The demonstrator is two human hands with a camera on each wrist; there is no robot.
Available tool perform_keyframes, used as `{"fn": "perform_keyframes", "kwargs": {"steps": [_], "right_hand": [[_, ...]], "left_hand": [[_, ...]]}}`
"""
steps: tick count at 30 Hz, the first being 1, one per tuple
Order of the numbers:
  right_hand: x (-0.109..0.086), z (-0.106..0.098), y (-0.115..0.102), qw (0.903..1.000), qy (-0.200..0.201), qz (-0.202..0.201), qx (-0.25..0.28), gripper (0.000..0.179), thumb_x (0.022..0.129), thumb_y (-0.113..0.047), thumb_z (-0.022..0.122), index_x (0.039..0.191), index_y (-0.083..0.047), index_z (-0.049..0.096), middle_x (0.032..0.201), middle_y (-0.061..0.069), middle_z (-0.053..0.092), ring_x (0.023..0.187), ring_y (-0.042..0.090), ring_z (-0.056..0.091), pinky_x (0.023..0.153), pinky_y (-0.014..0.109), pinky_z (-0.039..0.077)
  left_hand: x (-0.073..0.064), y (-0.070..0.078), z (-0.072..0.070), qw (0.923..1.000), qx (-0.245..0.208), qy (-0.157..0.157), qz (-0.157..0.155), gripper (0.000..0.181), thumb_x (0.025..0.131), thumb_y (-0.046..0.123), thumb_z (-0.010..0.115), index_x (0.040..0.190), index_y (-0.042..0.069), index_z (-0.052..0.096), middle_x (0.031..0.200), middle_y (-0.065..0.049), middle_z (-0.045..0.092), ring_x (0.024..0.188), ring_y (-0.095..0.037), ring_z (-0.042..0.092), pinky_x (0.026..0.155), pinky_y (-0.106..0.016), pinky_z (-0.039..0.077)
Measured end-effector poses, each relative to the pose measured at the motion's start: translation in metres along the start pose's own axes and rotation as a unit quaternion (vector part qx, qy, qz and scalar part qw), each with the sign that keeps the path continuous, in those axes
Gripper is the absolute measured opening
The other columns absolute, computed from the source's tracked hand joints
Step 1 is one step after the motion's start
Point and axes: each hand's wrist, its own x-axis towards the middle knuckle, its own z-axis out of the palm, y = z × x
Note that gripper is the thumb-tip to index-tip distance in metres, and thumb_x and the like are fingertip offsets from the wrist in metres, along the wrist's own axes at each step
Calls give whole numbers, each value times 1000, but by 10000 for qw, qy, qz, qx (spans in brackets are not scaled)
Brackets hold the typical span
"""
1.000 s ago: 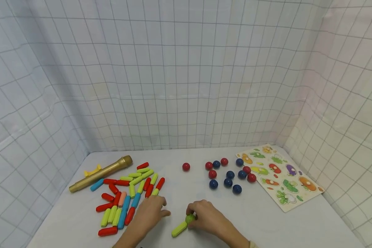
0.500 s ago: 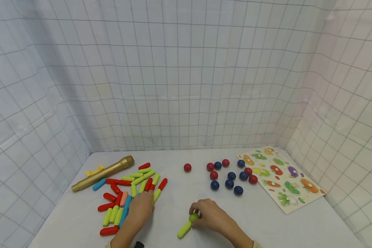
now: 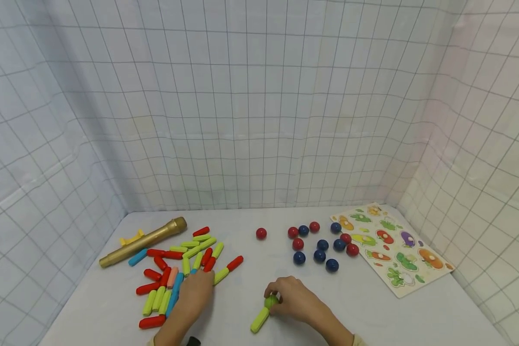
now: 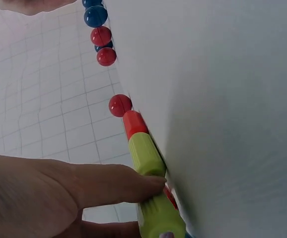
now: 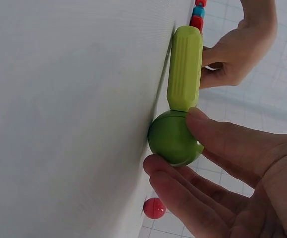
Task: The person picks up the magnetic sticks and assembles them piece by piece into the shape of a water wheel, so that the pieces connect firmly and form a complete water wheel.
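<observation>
In the head view my left hand is down among the coloured sticks at the left. Its thumb and a finger pinch a yellow-green stick, as the left wrist view shows. Another yellow-green stick and a red stick lie in line beyond it. My right hand holds a small green ball between thumb and fingertips, low over the table. One end of a ridged yellow-green stick meets that ball; its other end points toward the table's front.
Several red, yellow-green, blue and pink sticks cover the left side. Behind them lie a gold tube and a yellow piece. Red and navy balls are scattered right of centre, beside a vegetable picture board. Gridded cloth walls enclose the table.
My left hand has moved left and down onto the sticks and taken hold of one. The red and yellow-green pair beside it has swung to the right. My right hand keeps the ball.
</observation>
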Motion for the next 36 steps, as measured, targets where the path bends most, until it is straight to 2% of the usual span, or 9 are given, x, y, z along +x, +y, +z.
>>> {"fn": "perform_keyframes", "kwargs": {"steps": [6, 9, 12, 17, 22, 27, 32, 36], "right_hand": [[0, 1, 0, 10000, -51, -26, 27, 22, 81, -13, 76, 102, -16, 73, 90, -11, 67, 75, 3, 51, 67, 17, 47], [-1, 0, 0, 9999, -110, -52, 106, 22, 82, -12, 74, 102, -18, 74, 87, -11, 65, 74, 4, 51, 67, 17, 47], [-2, 0, 0, 9996, -179, -93, 191, 21, 82, -14, 74, 102, -19, 74, 82, -11, 60, 71, 4, 51, 65, 17, 47], [-1, 3, 1, 9992, -178, -290, 224, 15, 83, -20, 75, 99, -20, 76, 79, -13, 57, 70, 1, 50, 65, 15, 46], [0, 6, -2, 9988, -182, -383, 227, 13, 85, -20, 74, 98, -21, 77, 79, -15, 60, 70, -1, 51, 66, 15, 46], [2, 8, -6, 9987, -243, -212, 382, 23, 84, -21, 75, 107, -19, 71, 87, -11, 66, 74, 0, 56, 69, 17, 50], [3, 10, -8, 9974, -316, -11, 650, 27, 82, -20, 77, 108, -15, 69, 90, -9, 67, 77, 2, 59, 70, 19, 51], [1, 12, -10, 9953, -428, -124, 861, 25, 82, -19, 78, 105, -14, 70, 92, -10, 68, 78, 2, 60, 71, 18, 52]], "left_hand": [[1, 4, -11, 9971, -627, -239, -366, 22, 81, 15, 78, 90, -2, 66, 67, -6, 54, 61, -19, 51, 59, -29, 49], [-3, 12, -18, 9935, -1003, -386, -382, 23, 78, 18, 81, 88, 1, 71, 64, -2, 56, 61, -17, 51, 61, -28, 47], [-9, 22, -22, 9908, -1286, -423, -82, 17, 76, 17, 82, 85, 5, 75, 64, 1, 62, 62, -15, 51, 63, -28, 50], [-17, 42, -18, 9842, -1578, -619, 512, 11, 76, 15, 82, 82, 8, 77, 67, 4, 65, 63, -12, 50, 66, -29, 53], [-21, 55, -8, 9822, -1350, -1017, 819, 12, 77, 18, 81, 81, 8, 75, 66, 5, 65, 63, -11, 50, 67, -31, 54], [-24, 64, 3, 9828, -980, -1155, 1053, 15, 76, 19, 82, 78, 8, 72, 62, 5, 55, 59, -11, 45, 59, -27, 47], [-24, 70, 6, 9835, -1016, -1172, 934, 17, 77, 19, 81, 81, 6, 72, 62, 3, 56, 59, -12, 46, 60, -26, 48], [-26, 72, 6, 9824, -1110, -1213, 889, 16, 77, 18, 81, 82, 5, 73, 61, 3, 57, 58, -11, 46, 60, -25, 48]]}}
